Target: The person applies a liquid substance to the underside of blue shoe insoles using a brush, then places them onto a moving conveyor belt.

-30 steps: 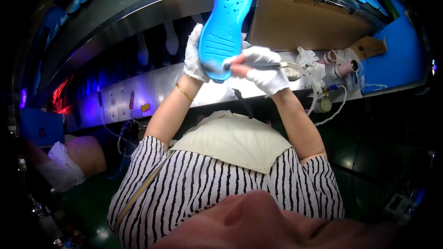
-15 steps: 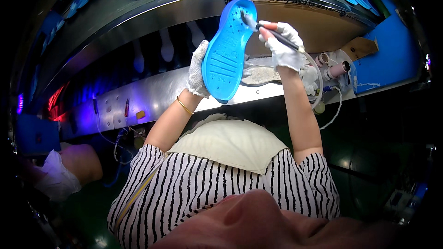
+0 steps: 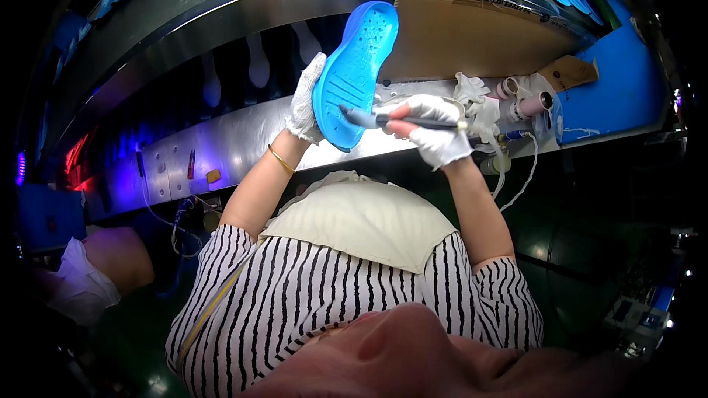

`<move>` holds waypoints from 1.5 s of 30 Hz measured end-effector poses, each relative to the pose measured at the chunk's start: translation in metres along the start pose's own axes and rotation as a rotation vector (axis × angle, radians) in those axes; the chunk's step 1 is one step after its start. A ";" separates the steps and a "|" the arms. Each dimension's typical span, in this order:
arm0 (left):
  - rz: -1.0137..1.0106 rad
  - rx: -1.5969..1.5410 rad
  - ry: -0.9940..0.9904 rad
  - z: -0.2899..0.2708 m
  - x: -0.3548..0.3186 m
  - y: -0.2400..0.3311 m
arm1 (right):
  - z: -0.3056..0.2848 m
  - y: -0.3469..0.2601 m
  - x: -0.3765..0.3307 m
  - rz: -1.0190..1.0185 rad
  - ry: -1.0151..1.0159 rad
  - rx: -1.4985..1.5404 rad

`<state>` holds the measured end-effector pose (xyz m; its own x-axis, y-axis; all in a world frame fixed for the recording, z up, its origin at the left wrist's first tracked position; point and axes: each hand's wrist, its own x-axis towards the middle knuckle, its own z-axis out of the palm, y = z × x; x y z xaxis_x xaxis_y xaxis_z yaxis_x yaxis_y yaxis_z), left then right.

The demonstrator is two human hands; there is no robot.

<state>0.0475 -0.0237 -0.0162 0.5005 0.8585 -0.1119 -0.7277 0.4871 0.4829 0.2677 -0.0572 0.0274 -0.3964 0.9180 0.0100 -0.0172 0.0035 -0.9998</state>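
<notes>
Two gloved hands, left [image 3: 304,107] gripping blue sole [image 3: 354,74], right [image 3: 435,129] pinching pen tool [image 3: 383,119], above steel bench [image 3: 236,140].

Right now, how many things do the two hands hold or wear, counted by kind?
Blue shoe sole, in the left hand: 1
Pen-like tool, in the right hand: 1
White gloves, one on each hand: 2
Gold bracelet, on the left wrist: 1
Total: 5
</notes>
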 end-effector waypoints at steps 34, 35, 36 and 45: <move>0.003 -0.035 0.087 -0.025 -0.019 -0.005 | -0.020 0.004 0.042 -0.231 0.096 0.455; 0.020 -0.011 0.107 -0.020 -0.022 0.003 | -0.024 0.007 0.042 -0.318 0.042 0.575; 0.057 0.004 0.070 -0.014 -0.026 0.012 | -0.027 0.009 0.039 -0.366 0.092 0.622; 0.509 -0.171 -0.271 0.006 -0.049 0.206 | -0.047 0.092 0.034 0.082 0.340 0.693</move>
<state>-0.1240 0.0340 0.0942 0.1548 0.9301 0.3331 -0.9612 0.0639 0.2683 0.2957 -0.0065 -0.0653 -0.1197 0.9763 -0.1805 -0.6145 -0.2157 -0.7589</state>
